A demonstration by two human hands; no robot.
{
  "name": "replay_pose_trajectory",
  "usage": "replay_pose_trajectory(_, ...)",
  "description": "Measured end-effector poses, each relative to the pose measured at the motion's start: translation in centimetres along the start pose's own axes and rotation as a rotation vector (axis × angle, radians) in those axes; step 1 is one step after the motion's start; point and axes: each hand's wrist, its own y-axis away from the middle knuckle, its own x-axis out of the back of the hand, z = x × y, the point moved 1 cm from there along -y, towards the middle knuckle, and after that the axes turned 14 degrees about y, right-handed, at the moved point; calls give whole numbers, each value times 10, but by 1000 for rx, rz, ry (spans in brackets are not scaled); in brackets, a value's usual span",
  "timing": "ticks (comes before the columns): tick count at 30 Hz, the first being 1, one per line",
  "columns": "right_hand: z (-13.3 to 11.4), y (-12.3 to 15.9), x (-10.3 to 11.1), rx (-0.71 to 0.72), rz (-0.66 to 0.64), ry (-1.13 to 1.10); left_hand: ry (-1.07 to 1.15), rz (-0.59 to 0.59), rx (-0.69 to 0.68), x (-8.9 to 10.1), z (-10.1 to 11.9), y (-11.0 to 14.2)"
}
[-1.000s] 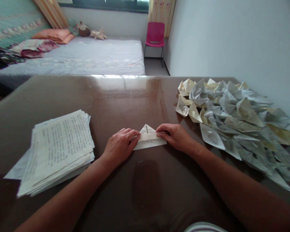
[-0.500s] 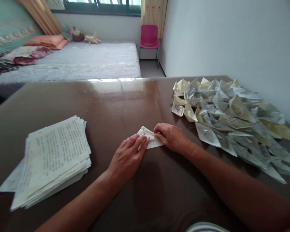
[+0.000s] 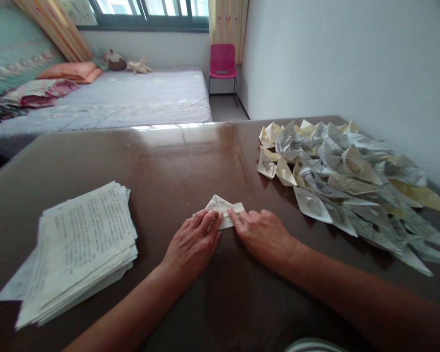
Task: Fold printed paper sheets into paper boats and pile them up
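Both forearms reach in from below. The left hand (image 3: 192, 243) and right hand (image 3: 263, 233) lie flat, fingers outstretched, pressing the folded paper (image 3: 222, 211) at mid-desk; neither grip closes round it. The brown desk (image 3: 168, 161) is glossy; a bed (image 3: 124, 95) lies beyond.

A glossy dark brown counter (image 3: 161, 161) carries 3 lots of paper. A stack of printed sheets (image 3: 77, 244) lies near its left edge. A small folded paper piece (image 3: 220, 208) lies flat near the middle, toward the near edge. A heap of folded paper boats (image 3: 344, 181) spreads along the right edge to the far right corner.
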Motion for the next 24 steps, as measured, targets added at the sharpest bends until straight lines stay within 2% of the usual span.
replay_pose_trajectory(5,6,5,-1,-37,-136,10,-93,2,-16,10,-5,7)
replay_pose_trajectory(11,12,5,5,-47,-197,2,-198,29,9,23,-7,13)
replay_pose_trajectory(13,19,-1,5,-68,-114,-24,-197,59,5,24,-9,12)
replay_pose_trajectory(16,29,-14,-3,-138,126,-69,-165,112,-6,22,-14,11)
replay_pose_trajectory(18,31,-22,-12,-145,231,-139,-144,126,-3,20,-17,10)
replay_pose_trajectory(24,26,-29,-31,-147,256,-472,-135,112,25,19,-19,8)
